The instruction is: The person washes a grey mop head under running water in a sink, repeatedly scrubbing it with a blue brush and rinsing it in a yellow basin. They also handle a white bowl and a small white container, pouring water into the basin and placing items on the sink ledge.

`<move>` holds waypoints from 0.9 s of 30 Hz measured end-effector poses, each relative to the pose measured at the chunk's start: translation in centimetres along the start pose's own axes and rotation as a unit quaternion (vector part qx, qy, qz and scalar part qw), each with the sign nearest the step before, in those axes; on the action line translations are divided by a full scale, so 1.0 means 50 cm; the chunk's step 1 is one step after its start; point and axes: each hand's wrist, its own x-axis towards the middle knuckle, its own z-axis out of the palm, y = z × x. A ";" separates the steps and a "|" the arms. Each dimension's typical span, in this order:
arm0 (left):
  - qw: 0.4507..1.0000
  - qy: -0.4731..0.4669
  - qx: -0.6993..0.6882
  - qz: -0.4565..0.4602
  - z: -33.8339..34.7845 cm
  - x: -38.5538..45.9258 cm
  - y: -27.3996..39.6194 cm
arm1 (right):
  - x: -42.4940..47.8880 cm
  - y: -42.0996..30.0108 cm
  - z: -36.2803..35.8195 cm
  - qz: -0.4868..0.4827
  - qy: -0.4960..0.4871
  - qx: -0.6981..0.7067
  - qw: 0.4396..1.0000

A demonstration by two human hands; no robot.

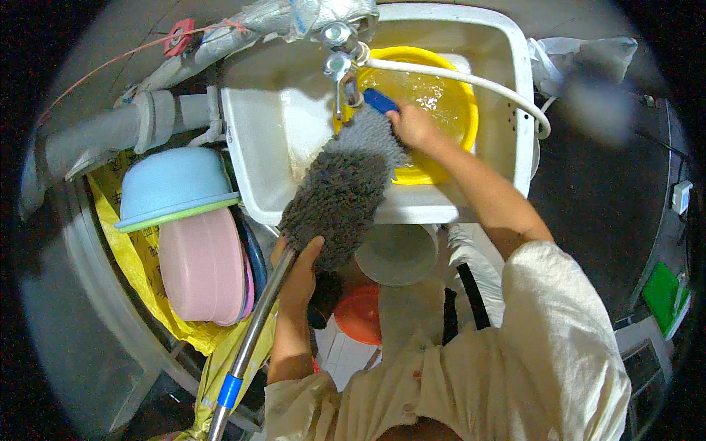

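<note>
A mop with a shaggy grey chenille head [336,198] slants over the front rim of a white sink [375,212]. Its metal pole [259,317], with a blue band, runs down to the lower left. My left hand [298,270] grips the lower end of the mop head, where the pole joins it. My right hand [413,127] is closed around a blue piece [380,101] at the far end of the head; whether this belongs to the mop cannot be told. Beneath that hand, a yellow basin [469,118] in the sink holds water. A metal tap [347,82] stands just above the mop's far end.
A white hose [469,77] arches from the tap over the sink's right rim. Left of the sink are stacked blue [174,176] and pink [201,264] basins, beside a yellow bag [124,237]. A translucent bucket [397,253] and a red basin [358,314] are below the sink.
</note>
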 end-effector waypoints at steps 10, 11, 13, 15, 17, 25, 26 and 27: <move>0.998 0.006 0.065 0.018 0.024 -0.019 0.035 | -0.067 -0.047 -0.017 -0.043 0.004 0.022 0.999; 0.996 0.013 0.079 0.041 0.035 -0.014 0.043 | -0.027 0.016 -0.007 -0.011 0.053 -0.020 0.998; 0.998 0.045 0.022 0.040 0.045 -0.019 0.049 | -0.005 0.058 -0.015 0.050 0.028 -0.144 0.988; 0.995 0.035 0.073 0.058 0.034 -0.026 0.044 | -0.016 0.049 -0.036 0.082 0.046 -0.119 0.988; 0.975 -0.027 0.186 0.117 -0.009 -0.013 0.044 | -0.015 0.066 -0.046 0.107 0.077 -0.046 0.990; 0.784 -0.290 0.500 0.225 -0.008 0.076 0.178 | 0.053 0.132 -0.106 0.062 0.052 -0.060 0.995; 0.867 -0.280 0.399 0.102 0.016 0.073 0.181 | 0.062 0.129 -0.111 0.086 -0.003 -0.058 0.995; 0.922 -0.261 0.286 -0.024 0.048 0.066 0.188 | 0.072 0.115 -0.120 0.110 -0.056 -0.055 0.991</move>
